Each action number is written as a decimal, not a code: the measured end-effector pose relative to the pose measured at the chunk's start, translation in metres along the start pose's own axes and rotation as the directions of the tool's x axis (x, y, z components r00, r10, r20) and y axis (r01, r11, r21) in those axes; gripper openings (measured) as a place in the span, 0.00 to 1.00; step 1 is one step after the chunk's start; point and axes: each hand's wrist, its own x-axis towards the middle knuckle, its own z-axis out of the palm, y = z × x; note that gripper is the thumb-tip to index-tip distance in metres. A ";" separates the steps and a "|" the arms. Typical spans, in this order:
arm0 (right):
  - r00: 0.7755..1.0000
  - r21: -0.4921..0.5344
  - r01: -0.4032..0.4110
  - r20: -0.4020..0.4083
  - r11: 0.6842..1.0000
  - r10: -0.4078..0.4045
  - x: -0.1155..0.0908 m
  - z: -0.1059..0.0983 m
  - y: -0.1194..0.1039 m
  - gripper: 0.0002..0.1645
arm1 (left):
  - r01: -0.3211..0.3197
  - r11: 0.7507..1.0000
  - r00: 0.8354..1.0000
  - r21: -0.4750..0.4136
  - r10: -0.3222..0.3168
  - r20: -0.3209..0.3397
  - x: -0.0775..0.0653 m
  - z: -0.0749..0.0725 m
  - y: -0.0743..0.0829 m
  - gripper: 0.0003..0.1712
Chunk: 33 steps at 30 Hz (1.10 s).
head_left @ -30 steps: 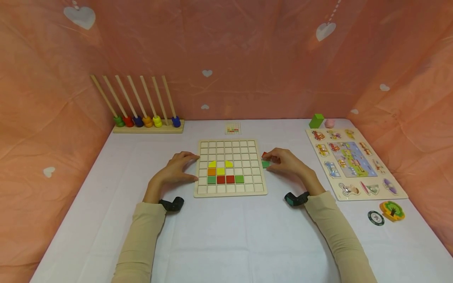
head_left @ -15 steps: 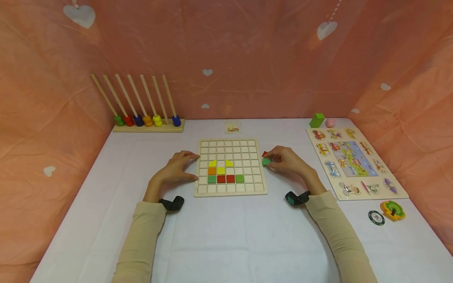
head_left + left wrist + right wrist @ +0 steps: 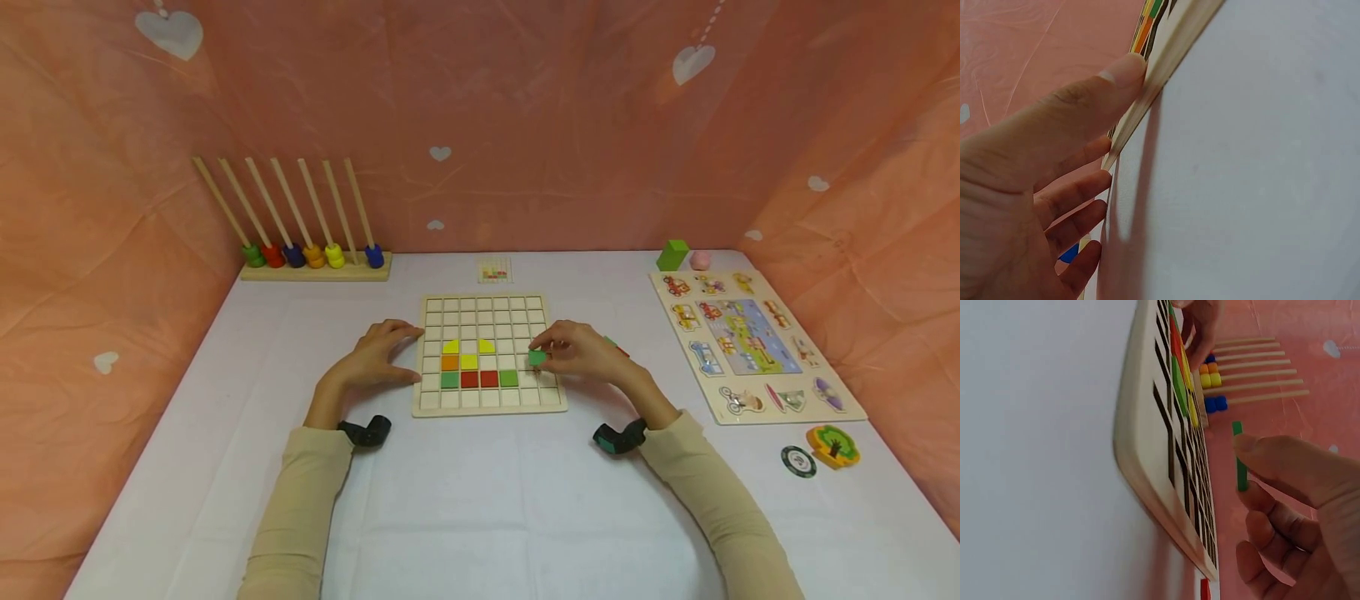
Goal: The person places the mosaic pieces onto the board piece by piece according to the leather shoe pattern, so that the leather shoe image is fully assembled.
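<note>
A wooden grid board (image 3: 487,412) lies on the white cloth, with several coloured tiles set in its lower left cells. Two red tiles sit side by side, next to a green square (image 3: 508,378). Above are an orange square (image 3: 450,362), a yellow square (image 3: 468,362) and two yellow corner-cut tiles. My left hand (image 3: 371,358) rests its thumb and extended fingers along the board's left edge. My right hand (image 3: 581,350) pinches a thin green tile (image 3: 1240,456) between thumb and finger, over the board's right columns. The right wrist view shows it held above the grid.
A red tile (image 3: 1205,589) lies just off the board's right side, partly hidden. Behind the board is a small pattern card (image 3: 495,270). An abacus stand (image 3: 315,275) stands back left. At right are a picture puzzle (image 3: 697,358), green block (image 3: 672,255), round chip (image 3: 798,461) and tree piece (image 3: 834,447).
My right hand has lifted the green tile from beside the board and carried it left over the right columns. My left hand stays at the board's left edge.
</note>
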 end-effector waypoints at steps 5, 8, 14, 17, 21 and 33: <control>0.999 0.027 -0.001 0.041 1.000 0.000 0.000 0.011 -0.003 0.14 | 0.008 1.000 1.000 -0.003 -0.008 0.001 0.000 0.000 0.001 0.45; 0.997 0.025 -0.022 0.078 0.999 0.020 0.000 0.016 -0.003 0.11 | 0.009 1.000 1.000 -0.005 -0.009 0.002 0.000 0.000 0.001 0.45; 0.994 -0.017 0.011 0.112 1.000 -0.009 0.001 0.019 -0.002 0.07 | 0.002 1.000 1.000 0.005 -0.002 0.009 0.001 0.000 0.001 0.45; 0.993 -0.033 0.032 0.117 0.999 -0.028 0.001 0.019 0.000 0.06 | 0.004 1.000 1.000 0.006 -0.004 0.012 0.001 -0.001 0.001 0.45; 0.991 -0.029 0.057 0.122 0.998 -0.053 0.000 0.019 0.000 0.03 | 0.006 1.000 1.000 0.003 -0.007 0.014 0.001 -0.001 0.001 0.45; 0.998 -0.021 0.061 -0.001 0.998 -0.062 -0.008 0.003 0.005 0.13 | 0.013 1.000 1.000 -0.002 -0.012 0.012 0.000 -0.001 0.000 0.45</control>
